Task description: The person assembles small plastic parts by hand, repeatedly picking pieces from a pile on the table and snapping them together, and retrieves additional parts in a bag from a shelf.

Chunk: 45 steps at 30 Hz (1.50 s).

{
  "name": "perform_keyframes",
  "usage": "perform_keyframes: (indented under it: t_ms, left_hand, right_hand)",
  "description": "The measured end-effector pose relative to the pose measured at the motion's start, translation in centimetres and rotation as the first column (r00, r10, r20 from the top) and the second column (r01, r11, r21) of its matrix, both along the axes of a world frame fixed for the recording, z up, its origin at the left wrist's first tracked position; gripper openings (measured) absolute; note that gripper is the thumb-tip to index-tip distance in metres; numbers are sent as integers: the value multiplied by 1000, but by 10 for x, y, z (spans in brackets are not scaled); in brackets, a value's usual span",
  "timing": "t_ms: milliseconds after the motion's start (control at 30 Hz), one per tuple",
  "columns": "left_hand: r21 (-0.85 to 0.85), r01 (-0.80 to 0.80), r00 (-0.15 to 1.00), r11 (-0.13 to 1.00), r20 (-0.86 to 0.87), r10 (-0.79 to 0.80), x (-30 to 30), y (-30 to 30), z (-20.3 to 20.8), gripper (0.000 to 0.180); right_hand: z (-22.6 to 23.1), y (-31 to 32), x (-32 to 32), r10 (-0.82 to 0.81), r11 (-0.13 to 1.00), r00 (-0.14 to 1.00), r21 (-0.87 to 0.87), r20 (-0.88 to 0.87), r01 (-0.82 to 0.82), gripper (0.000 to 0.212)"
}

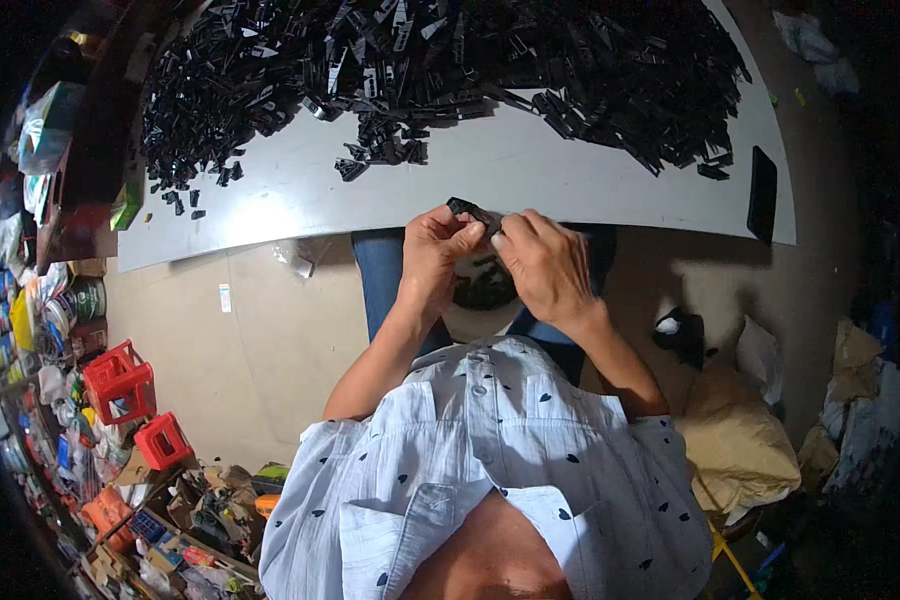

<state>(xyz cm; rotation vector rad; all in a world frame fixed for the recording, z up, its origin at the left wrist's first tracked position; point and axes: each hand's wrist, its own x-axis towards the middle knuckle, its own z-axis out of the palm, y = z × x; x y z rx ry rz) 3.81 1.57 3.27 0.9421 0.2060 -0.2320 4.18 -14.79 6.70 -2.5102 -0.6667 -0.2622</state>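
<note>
Both my hands meet at the near edge of the white table [530,195], above my lap. Between the thumb and fingers of my left hand [435,250] is a small black plastic part [462,207], its dark end sticking up past the fingertips. My right hand [548,262] is closed, its thumb and fingers pinching the same part from the other side. The part's exact kind is hidden by my fingers. Below my hands, between my knees, a round container [470,322] holds dark pieces. Across the table's far side spreads a large heap of black plastic parts [420,65].
A black phone-like slab [762,193] lies at the table's right end. Red plastic stools [120,383] and stacked clutter [185,530] stand at the left. On the right floor sit a brown paper sack [740,440] and a black bag [680,335].
</note>
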Motion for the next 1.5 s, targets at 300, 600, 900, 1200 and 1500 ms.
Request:
perform_keyframes:
  t_ms: [300, 600, 900, 1200, 1500]
  left_hand:
    - [271, 76, 986, 960, 122, -113, -6, -9, 14, 15]
    - [346, 117, 985, 931, 83, -154, -11, -17, 21, 18]
    - [288, 54, 975, 956, 191, -112, -2, -14, 13, 15]
    - [-194, 70, 993, 979, 108, -49, 4, -19, 16, 44]
    - [-490, 297, 953, 820, 95, -288, 2, -19, 31, 52]
  right_hand:
    - [-3, -20, 19, 190, 948, 948, 297, -255, -110, 14]
    - [-8, -22, 19, 227, 940, 959, 294, -168, -172, 18]
    - [-17, 0, 5, 31, 903, 991, 428, -128, 27, 16]
    - [-26, -5, -9, 46, 969, 999, 241, 5, -46, 19]
    - [-24, 2, -16, 6, 999, 990, 45, 138, -12, 21]
